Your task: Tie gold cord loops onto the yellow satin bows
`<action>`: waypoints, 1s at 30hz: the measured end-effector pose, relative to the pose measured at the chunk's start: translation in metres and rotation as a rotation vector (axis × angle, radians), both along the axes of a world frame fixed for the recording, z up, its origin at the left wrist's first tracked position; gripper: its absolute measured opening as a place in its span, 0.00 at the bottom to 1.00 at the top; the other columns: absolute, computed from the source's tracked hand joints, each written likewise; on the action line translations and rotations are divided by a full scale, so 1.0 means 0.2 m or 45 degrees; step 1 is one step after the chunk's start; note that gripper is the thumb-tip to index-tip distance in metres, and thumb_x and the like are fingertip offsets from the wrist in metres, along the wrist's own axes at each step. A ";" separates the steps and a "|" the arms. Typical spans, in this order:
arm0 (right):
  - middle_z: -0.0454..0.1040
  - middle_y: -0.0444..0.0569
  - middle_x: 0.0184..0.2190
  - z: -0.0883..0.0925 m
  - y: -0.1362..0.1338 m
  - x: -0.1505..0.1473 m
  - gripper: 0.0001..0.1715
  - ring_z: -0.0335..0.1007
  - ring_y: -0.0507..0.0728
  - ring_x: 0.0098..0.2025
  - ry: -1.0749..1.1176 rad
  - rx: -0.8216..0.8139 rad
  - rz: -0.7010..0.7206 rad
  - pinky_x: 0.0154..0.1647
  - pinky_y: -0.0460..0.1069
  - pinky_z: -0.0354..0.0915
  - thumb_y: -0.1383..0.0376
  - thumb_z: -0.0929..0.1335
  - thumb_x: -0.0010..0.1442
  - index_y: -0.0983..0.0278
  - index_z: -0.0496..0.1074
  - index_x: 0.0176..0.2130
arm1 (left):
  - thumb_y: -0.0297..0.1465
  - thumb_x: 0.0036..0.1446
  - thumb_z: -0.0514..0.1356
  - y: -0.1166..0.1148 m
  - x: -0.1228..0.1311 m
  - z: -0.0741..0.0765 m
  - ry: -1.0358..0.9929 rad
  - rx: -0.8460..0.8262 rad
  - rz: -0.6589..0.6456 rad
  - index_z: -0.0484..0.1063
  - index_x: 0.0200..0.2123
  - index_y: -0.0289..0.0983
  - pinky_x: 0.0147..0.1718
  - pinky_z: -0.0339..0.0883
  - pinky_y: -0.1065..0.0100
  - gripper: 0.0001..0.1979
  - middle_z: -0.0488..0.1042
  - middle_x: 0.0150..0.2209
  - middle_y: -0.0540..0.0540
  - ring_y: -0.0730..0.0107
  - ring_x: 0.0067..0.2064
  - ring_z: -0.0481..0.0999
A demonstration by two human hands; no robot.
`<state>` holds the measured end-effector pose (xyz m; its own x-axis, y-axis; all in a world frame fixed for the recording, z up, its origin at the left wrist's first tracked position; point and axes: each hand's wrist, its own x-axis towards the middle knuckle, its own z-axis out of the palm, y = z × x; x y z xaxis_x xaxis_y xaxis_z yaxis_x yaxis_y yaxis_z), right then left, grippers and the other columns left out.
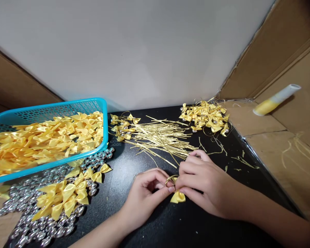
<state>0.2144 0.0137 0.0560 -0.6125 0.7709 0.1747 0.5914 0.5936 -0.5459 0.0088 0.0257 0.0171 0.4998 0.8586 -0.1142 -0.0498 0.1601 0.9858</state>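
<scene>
Close together over the black tabletop, my left hand [151,191] and my right hand [205,184] both have their fingers pinched. A gold cord [169,178] curves in a loop between them, held at the left thumb and forefinger. Just below the fingertips hangs a yellow ribbon bow [178,197], gripped by the right thumb and fingers. Part of the bow and the point where the cord meets it are covered by my fingers. Beyond the hands lies a loose pile of cut gold cords [162,136].
A turquoise basket [105,124] full of yellow bows stands at the left. Strings of silver beads [23,196] and loose bows [64,196] lie before it. Finished-looking bow clusters [206,117] sit at the back right. A yellow-and-white tube [276,100] leans by cardboard walls.
</scene>
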 end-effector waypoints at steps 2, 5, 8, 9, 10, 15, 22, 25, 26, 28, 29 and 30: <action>0.69 0.43 0.29 -0.01 0.01 0.00 0.09 0.60 0.54 0.35 -0.053 0.048 0.030 0.51 0.56 0.49 0.69 0.63 0.65 0.60 0.72 0.35 | 0.26 0.55 0.65 0.00 0.00 0.00 0.007 0.025 0.002 0.76 0.27 0.36 0.31 0.66 0.71 0.05 0.75 0.30 0.47 0.70 0.32 0.73; 0.69 0.43 0.30 -0.02 0.01 0.01 0.10 0.60 0.54 0.35 -0.127 0.104 0.047 0.52 0.58 0.48 0.69 0.62 0.65 0.61 0.71 0.34 | 0.26 0.55 0.65 0.01 0.00 0.00 0.026 0.045 0.003 0.75 0.26 0.36 0.31 0.66 0.70 0.05 0.75 0.30 0.47 0.70 0.32 0.73; 0.69 0.43 0.30 -0.03 0.02 0.01 0.10 0.60 0.54 0.35 -0.128 0.109 0.031 0.53 0.58 0.48 0.67 0.62 0.66 0.62 0.70 0.34 | 0.26 0.55 0.65 0.01 0.00 0.01 0.035 0.058 0.007 0.75 0.26 0.35 0.31 0.67 0.70 0.06 0.75 0.30 0.46 0.69 0.32 0.73; 0.69 0.43 0.30 -0.03 0.02 0.01 0.09 0.61 0.54 0.36 -0.109 0.101 0.019 0.53 0.58 0.48 0.67 0.63 0.66 0.62 0.71 0.34 | 0.26 0.55 0.65 0.00 0.00 0.01 0.034 0.064 0.006 0.75 0.26 0.35 0.32 0.67 0.70 0.06 0.75 0.31 0.46 0.69 0.32 0.74; 0.69 0.43 0.31 -0.03 0.02 0.01 0.08 0.61 0.54 0.36 -0.083 0.092 0.008 0.53 0.58 0.48 0.67 0.64 0.65 0.62 0.71 0.34 | 0.26 0.55 0.65 0.00 0.00 0.01 0.033 0.070 0.002 0.75 0.26 0.35 0.32 0.68 0.70 0.06 0.75 0.31 0.46 0.70 0.33 0.74; 0.69 0.43 0.31 -0.04 0.02 0.01 0.06 0.62 0.54 0.37 0.019 0.126 -0.049 0.53 0.56 0.50 0.67 0.66 0.64 0.62 0.73 0.35 | 0.25 0.55 0.65 0.00 0.00 0.01 0.010 0.087 -0.004 0.75 0.27 0.36 0.33 0.68 0.71 0.05 0.75 0.31 0.47 0.70 0.34 0.74; 0.71 0.43 0.29 -0.04 0.02 0.01 0.09 0.61 0.55 0.35 -0.105 0.357 0.058 0.55 0.60 0.47 0.71 0.65 0.61 0.60 0.74 0.36 | 0.25 0.55 0.64 0.01 0.00 0.00 0.023 0.075 0.002 0.75 0.27 0.36 0.32 0.68 0.70 0.05 0.75 0.30 0.47 0.70 0.33 0.74; 0.70 0.43 0.28 -0.03 0.01 0.01 0.09 0.60 0.55 0.34 -0.189 0.465 0.101 0.55 0.60 0.46 0.70 0.63 0.62 0.62 0.72 0.35 | 0.25 0.55 0.64 0.01 0.01 0.01 0.029 0.076 0.005 0.74 0.26 0.35 0.32 0.68 0.70 0.05 0.75 0.30 0.47 0.70 0.32 0.73; 0.70 0.43 0.27 -0.04 0.01 0.01 0.09 0.60 0.55 0.33 -0.206 0.492 0.110 0.55 0.59 0.47 0.70 0.63 0.62 0.62 0.72 0.33 | 0.25 0.55 0.64 0.01 0.01 0.01 0.030 0.079 0.007 0.74 0.26 0.35 0.32 0.68 0.70 0.05 0.75 0.30 0.47 0.70 0.32 0.73; 0.69 0.43 0.27 -0.04 0.02 0.01 0.10 0.60 0.55 0.33 -0.218 0.520 0.120 0.54 0.58 0.48 0.70 0.63 0.63 0.63 0.70 0.31 | 0.25 0.55 0.65 0.01 0.01 0.01 0.034 0.084 0.011 0.74 0.26 0.35 0.31 0.68 0.70 0.06 0.74 0.30 0.47 0.70 0.32 0.73; 0.69 0.43 0.27 -0.04 0.02 0.00 0.10 0.59 0.54 0.32 -0.219 0.522 0.125 0.54 0.58 0.48 0.70 0.63 0.63 0.63 0.69 0.30 | 0.25 0.55 0.64 0.00 0.01 0.01 0.033 0.084 0.011 0.74 0.26 0.35 0.31 0.68 0.70 0.06 0.74 0.30 0.47 0.70 0.32 0.73; 0.69 0.42 0.27 -0.04 0.02 0.00 0.09 0.59 0.54 0.32 -0.219 0.518 0.127 0.54 0.58 0.48 0.70 0.63 0.62 0.63 0.69 0.30 | 0.26 0.55 0.64 0.00 0.01 0.01 0.031 0.082 0.009 0.74 0.26 0.35 0.32 0.68 0.70 0.06 0.74 0.30 0.47 0.70 0.33 0.73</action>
